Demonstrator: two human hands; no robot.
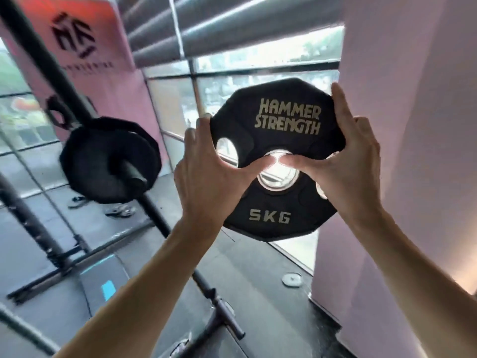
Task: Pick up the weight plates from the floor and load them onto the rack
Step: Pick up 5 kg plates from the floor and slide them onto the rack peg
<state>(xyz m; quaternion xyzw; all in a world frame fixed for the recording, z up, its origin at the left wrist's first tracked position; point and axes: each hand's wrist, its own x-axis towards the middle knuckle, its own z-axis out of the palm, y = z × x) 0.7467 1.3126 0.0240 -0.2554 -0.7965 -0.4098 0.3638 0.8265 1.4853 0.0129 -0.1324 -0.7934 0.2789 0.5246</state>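
Note:
A black 5 kg weight plate (278, 120) marked "HAMMER STRENGTH" is held up in front of me, face towards the camera. My left hand (206, 177) grips its left rim and my right hand (346, 164) grips its right rim; both thumbs meet at the steel centre hole. To the left, a black rack upright (64, 81) carries a peg (134, 177) with larger black plates (103, 156) on it. The held plate is right of that peg and apart from it. Small plates (118, 210) lie on the floor behind the rack.
A pink pillar (413, 151) stands close on the right. Windows with blinds fill the back wall. A small grey disc (291, 279) lies on the dark floor near the pillar. The rack's base bars (222, 308) cross the floor below my arms.

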